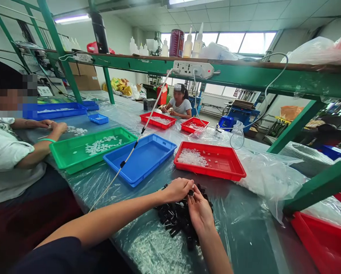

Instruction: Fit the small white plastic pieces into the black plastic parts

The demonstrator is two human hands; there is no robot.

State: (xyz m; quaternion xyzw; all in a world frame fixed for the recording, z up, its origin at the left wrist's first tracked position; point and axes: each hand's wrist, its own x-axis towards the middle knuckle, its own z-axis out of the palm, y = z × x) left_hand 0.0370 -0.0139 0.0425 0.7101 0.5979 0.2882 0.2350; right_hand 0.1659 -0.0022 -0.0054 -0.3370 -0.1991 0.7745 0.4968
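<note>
Head camera, from where I stand beside the bench: the left hand (178, 190) and right hand (200, 211) meet at the fingertips, both pinching one small black piece (191, 193); how the grip is shared between them cannot be told. The piece is held just above the far side of a pile of black pieces (170, 219) on the near part of the table (244, 228). One white piece (181, 204) lies on that pile, left of the right hand.

Handling, in my judgement: the black piece is light and fairly stiff, probably smooth enough to slip, and unlikely to break under finger pressure. It is best taken by its sides, between thumb and forefinger, leaving the ends free.

Just beyond the hands, slightly right, stands a red tray (229, 161), white bits (191, 157) heaped toward its left. These look very light and easily scattered; single pickup by the edge is advised. Left of it are a blue tray (153, 154) and, farther left, a green tray (69, 158) with similar bits. At far left, a co-worker's hands (58, 127) are close together over the table.
</note>
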